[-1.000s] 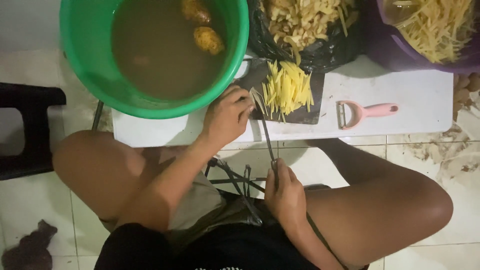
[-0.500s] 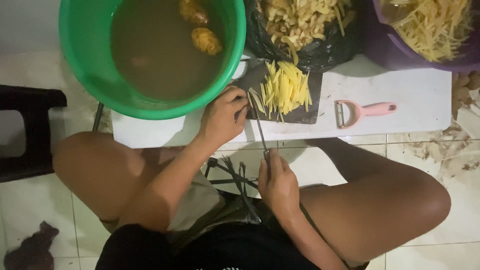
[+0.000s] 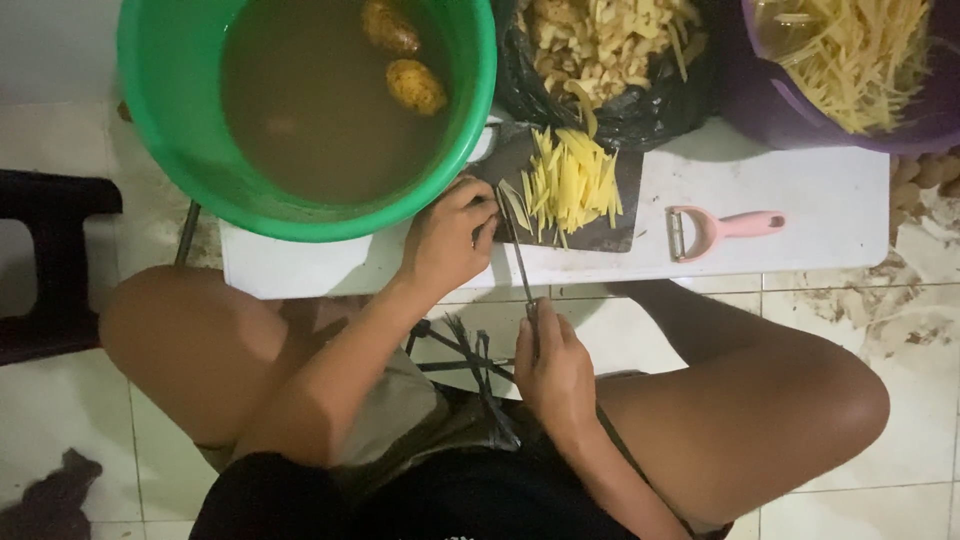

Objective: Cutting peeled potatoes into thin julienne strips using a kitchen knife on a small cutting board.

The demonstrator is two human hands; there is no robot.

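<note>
Here the right hand [image 3: 556, 372] is closed round the handle of a knife [image 3: 517, 250]; the handle is buried in the fist, so only the thin blade shows, running up and away from the grip onto the dark board [image 3: 610, 235]. At the blade's far end the left hand [image 3: 448, 238] curls its fingers down on a pale slice [image 3: 517, 205], though how much it actually pinches is hard to make out. Just right of the blade tip lies a heap of yellow strips [image 3: 575, 180]. Further right of the grip, on the white table [image 3: 830, 215], a pink peeler [image 3: 720, 226] lies apart. Above the left hand a green tub [image 3: 300, 215] of murky water holds two potatoes [image 3: 415, 87], its top cut off by the frame. A black bag [image 3: 640, 115] of peelings and a purple bowl [image 3: 900, 135] of strips are likewise cropped.
</note>
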